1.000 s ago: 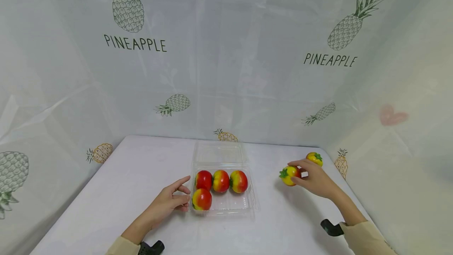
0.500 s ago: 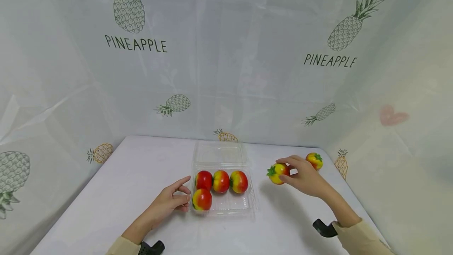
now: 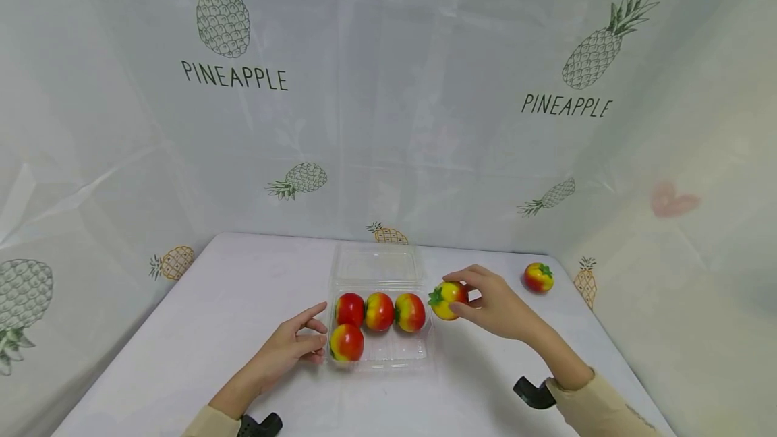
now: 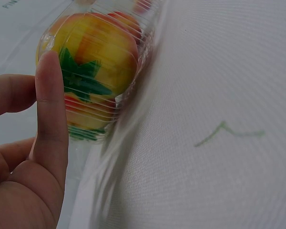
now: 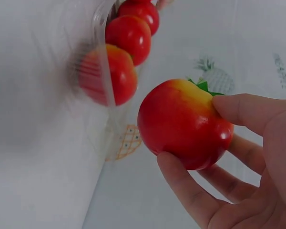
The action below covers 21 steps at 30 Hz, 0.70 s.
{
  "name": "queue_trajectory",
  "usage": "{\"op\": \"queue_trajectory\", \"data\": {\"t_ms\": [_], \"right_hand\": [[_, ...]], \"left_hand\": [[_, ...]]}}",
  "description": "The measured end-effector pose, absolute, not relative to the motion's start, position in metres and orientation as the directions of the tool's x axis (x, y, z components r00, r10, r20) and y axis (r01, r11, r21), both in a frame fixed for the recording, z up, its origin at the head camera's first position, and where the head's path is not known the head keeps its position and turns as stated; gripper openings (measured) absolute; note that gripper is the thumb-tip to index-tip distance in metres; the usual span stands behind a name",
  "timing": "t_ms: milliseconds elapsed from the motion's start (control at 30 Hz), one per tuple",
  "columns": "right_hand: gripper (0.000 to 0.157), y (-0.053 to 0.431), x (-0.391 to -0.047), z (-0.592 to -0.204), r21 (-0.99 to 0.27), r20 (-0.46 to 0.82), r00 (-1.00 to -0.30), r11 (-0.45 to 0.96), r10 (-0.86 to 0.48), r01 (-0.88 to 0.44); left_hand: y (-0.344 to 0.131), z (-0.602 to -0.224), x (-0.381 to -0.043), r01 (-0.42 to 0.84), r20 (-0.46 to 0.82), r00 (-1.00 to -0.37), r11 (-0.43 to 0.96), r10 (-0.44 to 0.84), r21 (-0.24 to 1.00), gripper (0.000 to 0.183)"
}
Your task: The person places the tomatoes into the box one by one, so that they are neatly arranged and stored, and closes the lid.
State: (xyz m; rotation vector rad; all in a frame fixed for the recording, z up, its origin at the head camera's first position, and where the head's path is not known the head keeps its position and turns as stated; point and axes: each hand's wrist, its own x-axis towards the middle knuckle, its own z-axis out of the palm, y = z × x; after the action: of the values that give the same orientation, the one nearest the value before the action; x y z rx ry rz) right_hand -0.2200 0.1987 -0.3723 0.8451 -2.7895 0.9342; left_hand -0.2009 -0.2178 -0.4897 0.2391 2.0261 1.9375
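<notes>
My right hand (image 3: 498, 305) pinches a red-and-yellow fruit (image 3: 450, 298) with a green leafy calyx, thumb on one side and fingers on the other. The fruit is just off the right edge of a clear plastic clamshell box (image 3: 394, 353), with its calyx toward the box. Inside the box, three similar fruits (image 3: 379, 310) form the back row and one more (image 3: 347, 342) sits at the front left. My left hand (image 3: 288, 348) is at the box's left side, its thumb (image 4: 50, 90) straight against the ribbed wall in the left wrist view.
The box's clear lid (image 3: 376, 264) lies folded back behind it. Another red-and-yellow fruit (image 3: 538, 278) rests at the table's back right. A white cloth printed with pineapples (image 3: 376, 120) hangs behind and around the white table (image 3: 255, 282).
My right hand has carried the fruit leftward from the right side of the table to the box's right edge. The left hand and the box have stayed in place.
</notes>
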Motion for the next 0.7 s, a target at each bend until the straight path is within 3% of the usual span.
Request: {"op": "queue_trajectory", "data": {"t_ms": [700], "right_hand": [[0.042, 0.15, -0.217, -0.376, -0.552, 0.189, -0.791, 0.603, -0.582, -0.576]], "left_hand": [[-0.218, -0.49, -0.202, -0.111, -0.126, -0.932, 0.063, 0.34, 0.992, 0.077]]}}
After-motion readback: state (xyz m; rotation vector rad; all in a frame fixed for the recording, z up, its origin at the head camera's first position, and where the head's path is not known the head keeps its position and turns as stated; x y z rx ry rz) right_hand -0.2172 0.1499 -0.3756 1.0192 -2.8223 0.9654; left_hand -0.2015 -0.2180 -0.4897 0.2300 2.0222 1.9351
